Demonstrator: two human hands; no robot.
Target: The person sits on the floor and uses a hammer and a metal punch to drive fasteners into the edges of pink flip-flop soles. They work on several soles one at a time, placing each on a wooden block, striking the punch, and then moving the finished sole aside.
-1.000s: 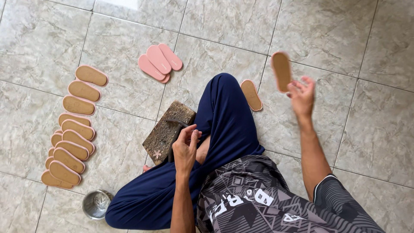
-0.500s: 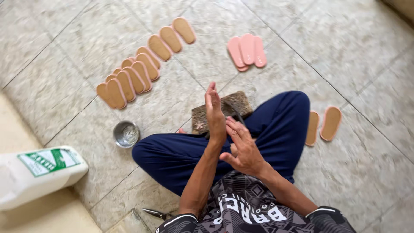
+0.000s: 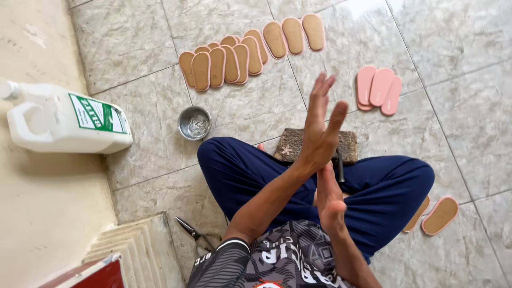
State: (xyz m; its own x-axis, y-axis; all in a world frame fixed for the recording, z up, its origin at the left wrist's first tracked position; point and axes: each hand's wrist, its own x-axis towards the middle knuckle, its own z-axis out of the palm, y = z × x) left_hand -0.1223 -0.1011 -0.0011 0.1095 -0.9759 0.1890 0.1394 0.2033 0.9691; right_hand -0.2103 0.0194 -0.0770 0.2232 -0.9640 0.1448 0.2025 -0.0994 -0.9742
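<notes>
I sit cross-legged on a tiled floor in blue trousers. My left hand (image 3: 320,125) is raised in front of me, fingers spread and pointing away, holding nothing. My right hand (image 3: 329,196) lies flat just below it, its fingertips near the left wrist, also empty. Beyond the hands a rough brown stone block (image 3: 298,143) rests on the floor against my shin. A dark tool handle (image 3: 340,166) pokes out beside it. Two tan shoe soles with pink rims (image 3: 438,216) lie by my right knee.
A row of several overlapping tan soles (image 3: 245,50) lies at the top, with pink soles (image 3: 380,88) to their right. A small metal bowl (image 3: 194,122), a white plastic jug (image 3: 61,120) on its side and scissors (image 3: 193,233) lie to the left.
A second ago my right hand held a tan sole out to the right; that sole now lies on the floor. Both hands have come together in front, and my view has swung left.
</notes>
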